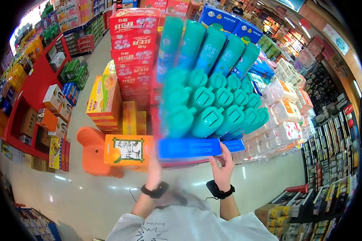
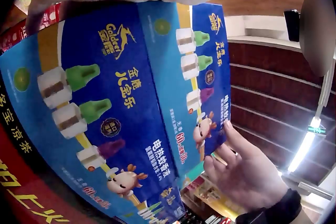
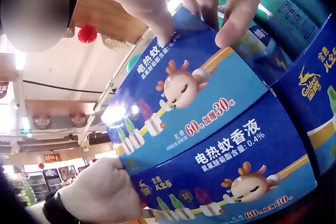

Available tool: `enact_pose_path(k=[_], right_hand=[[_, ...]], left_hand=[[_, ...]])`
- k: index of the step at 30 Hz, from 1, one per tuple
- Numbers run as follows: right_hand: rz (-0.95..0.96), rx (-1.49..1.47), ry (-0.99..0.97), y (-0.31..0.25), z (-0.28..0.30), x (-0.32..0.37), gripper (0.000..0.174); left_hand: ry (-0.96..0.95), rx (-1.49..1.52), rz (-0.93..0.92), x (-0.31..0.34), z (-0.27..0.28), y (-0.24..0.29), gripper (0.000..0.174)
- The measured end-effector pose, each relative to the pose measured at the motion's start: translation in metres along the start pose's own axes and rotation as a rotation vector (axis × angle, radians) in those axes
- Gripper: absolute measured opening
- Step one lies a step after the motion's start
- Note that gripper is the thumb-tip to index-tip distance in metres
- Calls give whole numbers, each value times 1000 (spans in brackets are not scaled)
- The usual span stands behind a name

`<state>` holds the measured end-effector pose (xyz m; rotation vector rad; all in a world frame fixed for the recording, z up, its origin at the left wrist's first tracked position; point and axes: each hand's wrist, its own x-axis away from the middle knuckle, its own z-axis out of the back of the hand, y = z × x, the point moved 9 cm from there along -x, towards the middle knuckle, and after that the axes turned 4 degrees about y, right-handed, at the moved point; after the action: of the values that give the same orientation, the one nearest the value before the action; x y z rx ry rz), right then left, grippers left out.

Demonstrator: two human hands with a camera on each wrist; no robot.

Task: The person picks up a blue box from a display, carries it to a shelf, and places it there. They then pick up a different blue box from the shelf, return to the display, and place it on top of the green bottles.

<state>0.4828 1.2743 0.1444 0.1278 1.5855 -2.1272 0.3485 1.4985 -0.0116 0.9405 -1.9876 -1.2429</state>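
Observation:
A blue printed box of electric mosquito repellent liquid [image 1: 189, 148] is between both hands, in front of the green bottles. My left hand [image 1: 154, 172] grips its left end and is blurred in the head view. In the right wrist view that left hand [image 3: 100, 191] wraps the box's far corner, its fingertips hidden. At the other end, my right hand [image 1: 223, 165] holds the corner with thumb and fingers. The right wrist view shows these right-hand fingers [image 3: 239, 11] over the box's edge. Printed panels [image 2: 118, 87] with bottles and a cartoon deer face the left wrist camera.
Green bottles [image 1: 213, 116] stand in rows behind the box, beside another blue box [image 1: 233, 145]. To the left are an orange carton [image 1: 126, 150], an orange plastic stool [image 1: 93, 150] and stacked red cartons [image 1: 134, 52]. Wrapped white packs [image 1: 285, 108] are piled at right.

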Motion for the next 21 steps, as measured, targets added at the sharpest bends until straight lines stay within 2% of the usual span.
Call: enact_pose_path(k=[1,4,7,11,14,16,18,21], right_hand=[[-12,-27,-1,0,-1,1,58],[2,-23,11,-2,0,0,58],[97,24,-66,-6,-5,-1,58],[87,-7,-74,-5,-8,0,59],[93,22,-76,-13,-10,-2,59],[77,13,-70,-13,-10,1,59],[86,63,-47,-18,-9,4,59],[100,139,0,-19,-2,14,59]], left_hand=[[22,5,-119,0,-2,11,55],[-116,-6,76,2,-5,2,53],[-113,-93,26,7,-4,9,56],[-84,-134,-53,10,4,7,60],[-129,-131,-16,6,-3,15,61],[-144,-91,189,11,-4,14,60],[-149,13,219,11,-7,16,58],[-93,189,52,-3,-5,16,55]])
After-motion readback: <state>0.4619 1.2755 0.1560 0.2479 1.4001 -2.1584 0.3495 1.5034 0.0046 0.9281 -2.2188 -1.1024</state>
